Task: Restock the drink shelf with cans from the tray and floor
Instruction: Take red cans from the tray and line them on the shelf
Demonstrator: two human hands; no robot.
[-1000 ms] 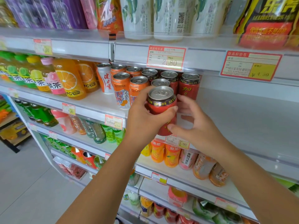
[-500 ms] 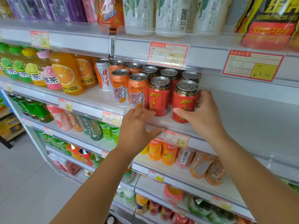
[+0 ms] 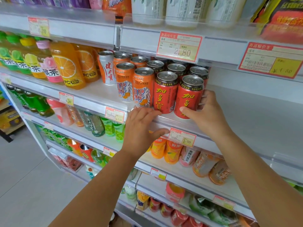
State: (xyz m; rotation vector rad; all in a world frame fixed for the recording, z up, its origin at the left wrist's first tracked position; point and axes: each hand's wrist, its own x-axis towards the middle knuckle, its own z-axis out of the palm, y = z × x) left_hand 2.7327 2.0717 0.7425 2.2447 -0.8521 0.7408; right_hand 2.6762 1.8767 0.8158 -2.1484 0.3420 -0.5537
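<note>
Two red cans stand side by side at the front of the drink shelf [image 3: 255, 122]. My right hand [image 3: 206, 113] grips the right red can [image 3: 190, 94], thumb on its front and fingers behind it. The left red can [image 3: 165, 94] stands free. My left hand [image 3: 141, 128] rests on the shelf's front edge just below that can, fingers straight, holding nothing. Orange cans [image 3: 142, 87] stand to the left of the red ones, with more red and orange cans in rows behind. No tray or floor cans are in view.
Right of the red cans the shelf is bare white. Orange juice bottles [image 3: 68, 66] and tea bottles stand to the left. Price tags [image 3: 178, 46] hang on the shelf above. Lower shelves hold bottles and cans. Grey floor [image 3: 24, 185] lies at lower left.
Both hands set the red can down at the front of the shelf. My left hand let go and dropped to the shelf edge. My right hand has stayed on the right can.
</note>
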